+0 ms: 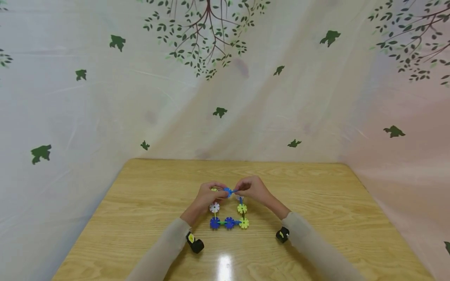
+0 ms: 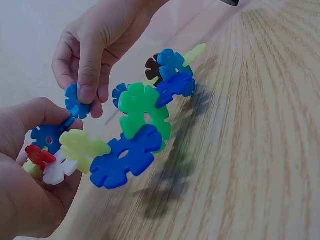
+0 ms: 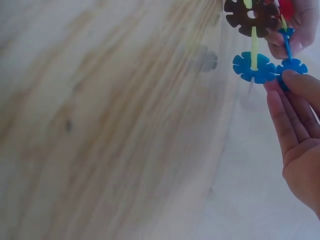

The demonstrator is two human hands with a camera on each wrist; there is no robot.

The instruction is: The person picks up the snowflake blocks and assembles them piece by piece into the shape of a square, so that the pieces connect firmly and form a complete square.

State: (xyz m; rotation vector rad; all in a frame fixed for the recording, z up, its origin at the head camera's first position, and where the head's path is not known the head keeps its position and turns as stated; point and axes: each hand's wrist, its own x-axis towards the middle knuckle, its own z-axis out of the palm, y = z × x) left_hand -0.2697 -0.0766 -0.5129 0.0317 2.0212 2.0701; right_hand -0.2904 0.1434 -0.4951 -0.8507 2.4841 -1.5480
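Note:
Notched plastic snowflake discs are linked into a ring-shaped chain between the hands. Along its near side in the head view are dark blue discs (image 1: 215,223) and a yellow disc (image 1: 244,223); a white disc (image 1: 214,207) is on the left. My left hand (image 1: 205,197) grips the far left part, thumb on a blue disc (image 2: 41,139) beside red and white ones. My right hand (image 1: 254,189) pinches another blue disc (image 2: 75,100) between thumb and fingers, edge to edge with the left hand's disc. A green disc (image 2: 132,102) and a brown disc (image 3: 237,20) show in the wrist views.
A wooden table (image 1: 154,195) lies under the hands. Behind and beside it hangs a pale cloth (image 1: 175,128) printed with leaves and branches. Black wrist cameras (image 1: 195,245) are strapped at both sleeves.

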